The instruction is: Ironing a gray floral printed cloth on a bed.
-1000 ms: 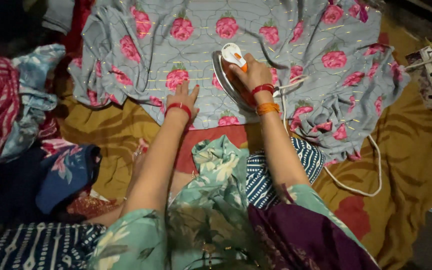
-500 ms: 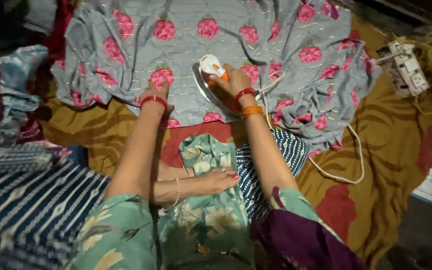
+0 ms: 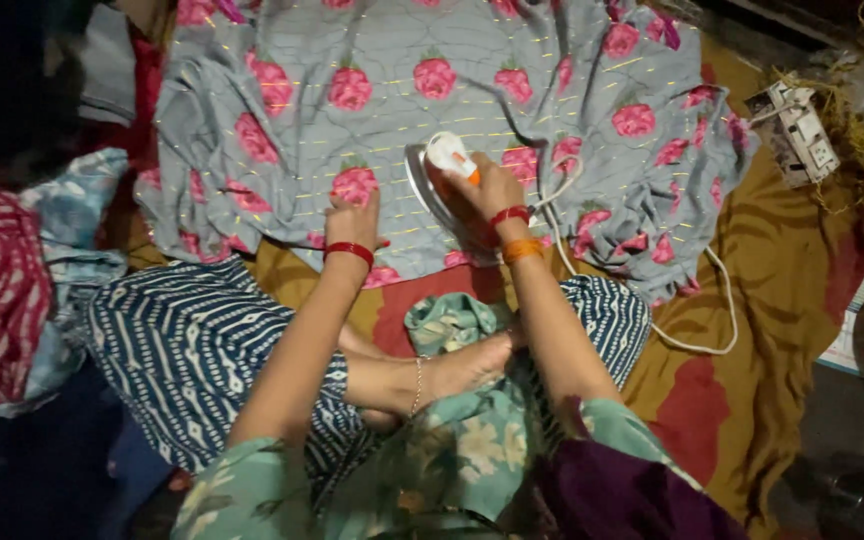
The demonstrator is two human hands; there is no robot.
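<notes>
Head view: my right hand (image 3: 492,190) clenches the iron (image 3: 442,185); left hand (image 3: 354,215), seemingly flat and unclenched, should hold the cloth (image 3: 472,90) taut beside it.

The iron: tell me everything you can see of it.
The iron is a small electric one with a white top and an orange patch on the handle; its metal soleplate lies flat on the grey cloth with pink flower prints. The right hand grips the handle from above, hiding much of the body. A white cord runs from its rear, over the cloth's edge and onto the mustard sheet. The left hand presses the cloth beside it, apart from the iron.
</notes>
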